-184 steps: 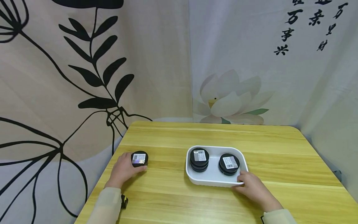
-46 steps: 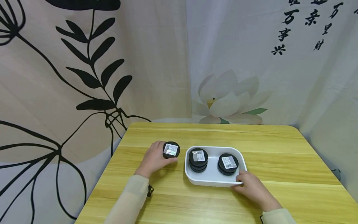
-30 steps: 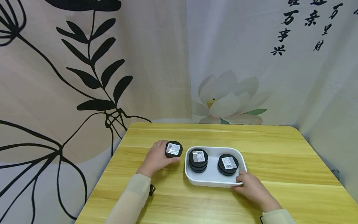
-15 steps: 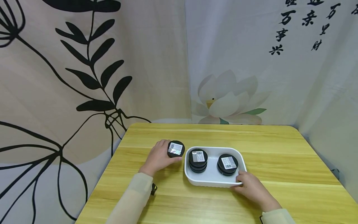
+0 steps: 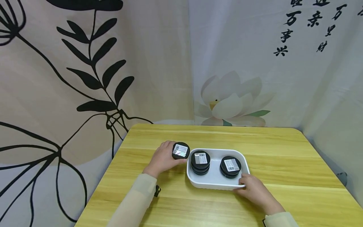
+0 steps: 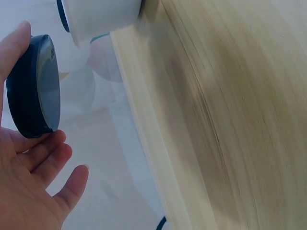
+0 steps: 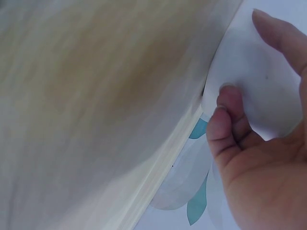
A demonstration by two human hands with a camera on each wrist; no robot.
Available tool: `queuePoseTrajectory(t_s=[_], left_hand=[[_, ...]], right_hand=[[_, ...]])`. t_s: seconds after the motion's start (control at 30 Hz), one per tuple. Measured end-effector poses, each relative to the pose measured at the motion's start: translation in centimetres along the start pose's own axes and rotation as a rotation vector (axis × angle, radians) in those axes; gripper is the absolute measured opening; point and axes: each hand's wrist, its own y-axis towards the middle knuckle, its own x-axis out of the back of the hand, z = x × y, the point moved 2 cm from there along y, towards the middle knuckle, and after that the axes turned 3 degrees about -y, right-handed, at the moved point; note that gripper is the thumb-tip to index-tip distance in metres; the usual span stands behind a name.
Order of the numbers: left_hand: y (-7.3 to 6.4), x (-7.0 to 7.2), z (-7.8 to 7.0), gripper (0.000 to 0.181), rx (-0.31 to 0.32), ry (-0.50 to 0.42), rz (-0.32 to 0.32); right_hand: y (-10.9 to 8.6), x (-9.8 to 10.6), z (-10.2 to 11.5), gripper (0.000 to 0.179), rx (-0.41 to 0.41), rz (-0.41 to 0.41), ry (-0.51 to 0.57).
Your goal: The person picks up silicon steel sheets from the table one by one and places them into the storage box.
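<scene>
My left hand (image 5: 164, 158) pinches a flat, round black container (image 5: 181, 150) by its edge, thumb in front and fingers behind. A white barcode label faces up on it, and in the left wrist view the black disc (image 6: 32, 88) shows a smooth underside. It is held at the left end of a white plastic tray (image 5: 218, 183), overlapping the rim in the head view. Inside the tray, similar black containers stand in a left stack (image 5: 200, 162) and a right stack (image 5: 230, 166), each topped with a label. My right hand (image 5: 256, 190) grips the tray's front right corner.
The tray sits on a yellow wood-grain table (image 5: 158, 135) with rounded far corners. Behind it hangs a pale curtain (image 5: 164, 63) printed with black plants, a lotus and characters. Bare tabletop surrounds the tray.
My left hand has carried the black container from the table's left side rightward to the tray's left end, slowing lately. The right hand keeps its grip; both stacks look the same.
</scene>
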Motion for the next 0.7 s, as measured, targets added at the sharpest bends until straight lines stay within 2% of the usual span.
queuePoseTrajectory(t_s=[0.7], left_hand=[[0.5,0.1,-1.3,0.098,-0.027,0.019,0.017]], right_hand=[[0.3,0.2,0.1,0.025,-0.022,0.03,0.014]])
